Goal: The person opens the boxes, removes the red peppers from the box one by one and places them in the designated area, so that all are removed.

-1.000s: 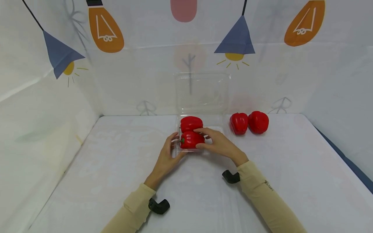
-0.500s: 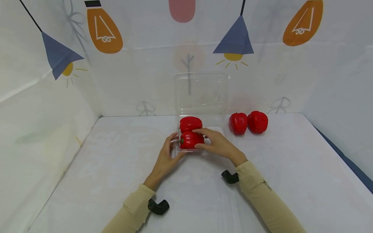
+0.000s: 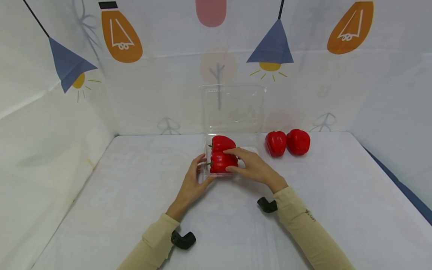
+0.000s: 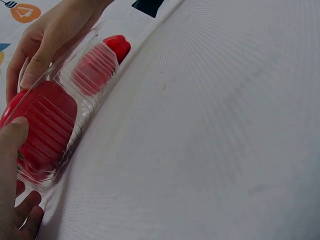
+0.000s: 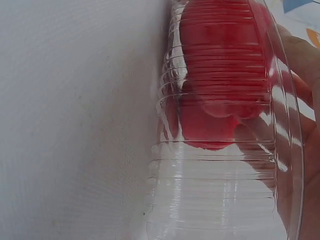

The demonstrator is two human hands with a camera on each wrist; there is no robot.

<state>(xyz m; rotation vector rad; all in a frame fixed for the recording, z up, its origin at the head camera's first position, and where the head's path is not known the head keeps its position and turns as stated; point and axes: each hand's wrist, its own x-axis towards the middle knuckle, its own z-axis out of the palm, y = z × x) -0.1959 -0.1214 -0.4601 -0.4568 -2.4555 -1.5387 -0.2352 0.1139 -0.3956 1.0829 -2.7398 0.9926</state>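
Observation:
A clear plastic clamshell container [image 5: 220,190] stands open at the back middle of the table. Side by side in its left part lie a front bell pepper [image 3: 221,162] and a rear bell pepper [image 3: 222,143], both red, their green stems pointing left. My left hand [image 3: 189,183] holds the container's front left corner; its thumb [image 4: 16,132] presses the front wall in the left wrist view. From the right, my right hand [image 3: 252,165] reaches inside and grips the front pepper between thumb and fingers. Some of those fingers are hidden behind it.
Two more red bell peppers [image 3: 275,143] [image 3: 298,142] sit on the white table [image 3: 141,165] to the right of the container. The raised transparent lid [image 3: 234,108] stands close to the patterned back curtain [image 3: 152,93].
Both peppers in the container have shifted slightly to the right, and their stems show more clearly at the left. My hands have stayed almost where they were.

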